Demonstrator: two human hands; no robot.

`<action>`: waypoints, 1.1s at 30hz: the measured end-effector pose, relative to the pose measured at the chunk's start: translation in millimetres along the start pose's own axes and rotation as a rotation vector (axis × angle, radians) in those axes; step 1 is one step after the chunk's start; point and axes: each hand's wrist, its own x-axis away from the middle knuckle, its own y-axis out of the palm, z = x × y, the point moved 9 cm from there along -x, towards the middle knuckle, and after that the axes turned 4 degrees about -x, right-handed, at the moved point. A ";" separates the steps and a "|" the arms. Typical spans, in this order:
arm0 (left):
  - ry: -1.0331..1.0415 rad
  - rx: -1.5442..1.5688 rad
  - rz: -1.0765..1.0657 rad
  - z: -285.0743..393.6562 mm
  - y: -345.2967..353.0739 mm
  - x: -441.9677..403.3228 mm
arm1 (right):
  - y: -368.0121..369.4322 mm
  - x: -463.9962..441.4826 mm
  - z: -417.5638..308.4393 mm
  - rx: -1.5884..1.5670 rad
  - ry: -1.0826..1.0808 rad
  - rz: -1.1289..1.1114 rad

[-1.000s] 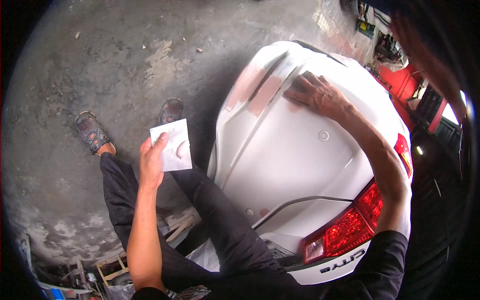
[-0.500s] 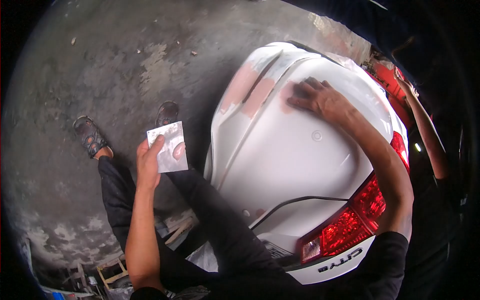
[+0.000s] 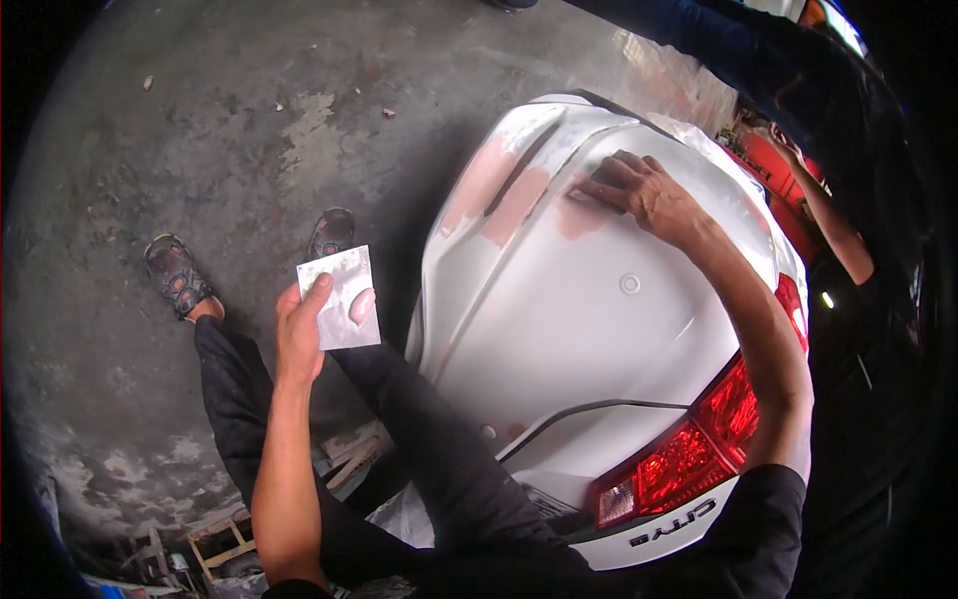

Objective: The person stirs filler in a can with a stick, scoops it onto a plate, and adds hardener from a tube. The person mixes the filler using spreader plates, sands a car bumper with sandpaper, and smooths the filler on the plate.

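Note:
My left hand (image 3: pixel 299 324) is closed on a flat, shiny square mixing plate (image 3: pixel 344 319), thumb on top. A lump of pink putty (image 3: pixel 362 306) sits near the plate's right edge. My right hand (image 3: pixel 644 195) is over the white car's rear panel (image 3: pixel 559 329), its fingers bent round a thin, dark putty spreader (image 3: pixel 591 197), mostly hidden beneath them. Under and beside these fingers lies a pink putty smear (image 3: pixel 577 222) on the panel. More dull pink patches (image 3: pixel 517 207) show at the bumper corner, to the left.
A red tail light (image 3: pixel 689 464) is below my right forearm. Another person's arm (image 3: pixel 833 225) and dark-clothed leg (image 3: pixel 689 30) are at the upper right. My sandalled feet (image 3: pixel 180 275) are on the stained concrete floor (image 3: pixel 220 130). Wooden frames (image 3: pixel 220 549) lie at lower left.
My right hand has shifted slightly right on the panel, uncovering more of the pink smear. My left hand holds the plate almost still. The other person's arm and leg have moved.

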 end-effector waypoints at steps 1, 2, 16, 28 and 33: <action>0.001 -0.001 0.002 0.2 -0.7 -0.5 | 0.2 -4.8 -1.9 -0.045 -0.012 0.018; -0.001 0.000 0.002 -0.2 -1.5 -0.9 | 0.1 -7.8 -3.6 -0.046 -0.014 0.020; -0.002 -0.042 0.006 -1.3 -3.9 -0.6 | 9.6 -16.2 -0.3 0.018 -0.023 0.058; -0.003 -0.046 -0.002 -8.6 -2.6 -3.6 | -28.5 35.2 16.8 -0.293 0.018 0.009; -0.009 -0.015 -0.014 -4.7 3.5 -2.7 | -16.1 25.0 39.5 -0.406 -0.017 -0.011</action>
